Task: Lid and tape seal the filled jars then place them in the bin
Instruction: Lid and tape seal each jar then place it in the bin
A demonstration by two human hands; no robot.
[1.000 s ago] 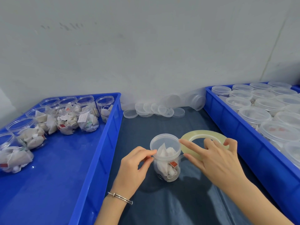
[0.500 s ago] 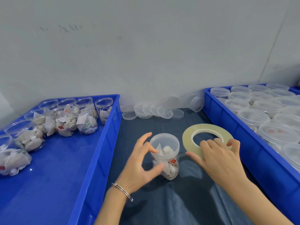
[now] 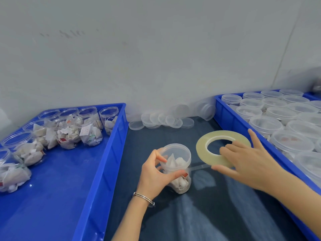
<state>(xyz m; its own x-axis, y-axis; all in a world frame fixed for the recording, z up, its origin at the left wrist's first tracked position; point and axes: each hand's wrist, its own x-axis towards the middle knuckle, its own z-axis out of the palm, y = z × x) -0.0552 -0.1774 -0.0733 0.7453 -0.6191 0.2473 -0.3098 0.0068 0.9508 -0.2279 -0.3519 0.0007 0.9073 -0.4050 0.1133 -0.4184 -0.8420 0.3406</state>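
A: Jar (image 3: pixel 176 168) is sitting lidded at lower centre, left hand (image 3: pixel 154 178) gripping it. Right hand (image 3: pixel 246 162)?

B: Fingers are pressing flat on the tape roll (image 3: pixel 206 145), not clenched. The strip is running to the jar. Risk: it's twisting or sealing crooked if the jar slips.
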